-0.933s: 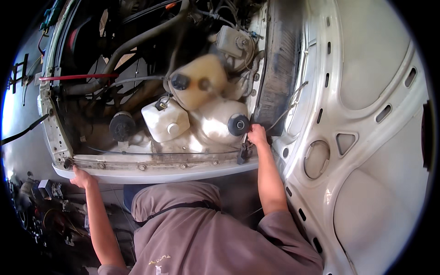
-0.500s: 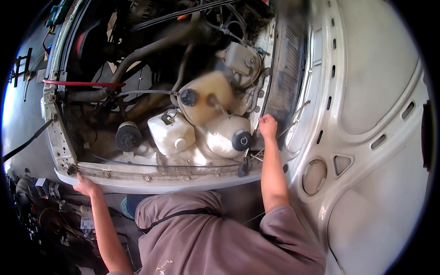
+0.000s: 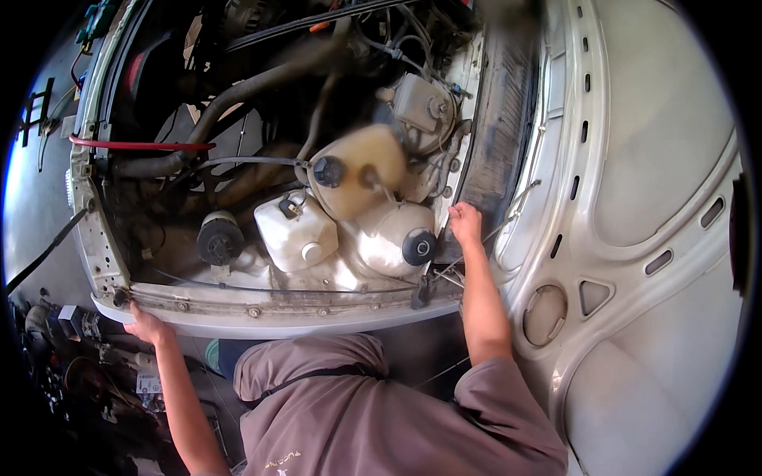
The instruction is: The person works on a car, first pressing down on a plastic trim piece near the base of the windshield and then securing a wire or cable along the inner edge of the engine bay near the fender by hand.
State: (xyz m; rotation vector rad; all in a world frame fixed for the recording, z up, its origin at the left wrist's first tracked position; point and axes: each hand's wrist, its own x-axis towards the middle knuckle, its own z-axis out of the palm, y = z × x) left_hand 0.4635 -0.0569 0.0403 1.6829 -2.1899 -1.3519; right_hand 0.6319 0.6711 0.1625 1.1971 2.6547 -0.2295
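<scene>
My left hand (image 3: pixel 149 325) is closed on the pale fender edge (image 3: pixel 230 321) at the engine bay's lower left corner. Just right of the round black strut-top cap (image 3: pixel 419 247), my right hand (image 3: pixel 464 220) is raised beside the long metal rail (image 3: pixel 472 95), fingers pinched; I cannot make out what, if anything, they hold. Left of it are a yellowed reservoir (image 3: pixel 361 186) with a black cap and a white plastic bottle (image 3: pixel 294 232). A thin rod (image 3: pixel 496 238) crosses behind my right wrist.
The white underside of the raised hood (image 3: pixel 659 198) fills the right. Dark hoses (image 3: pixel 238 87) and a red hose (image 3: pixel 143 144) cross the bay. Assorted loose parts (image 3: pixel 79 357) lie on the floor at lower left. A black strap or strut (image 3: pixel 44 254) runs out at the left.
My right hand has risen from beside the black cap to higher along the metal rail. The view has shifted slightly, and my left hand stays at the fender edge.
</scene>
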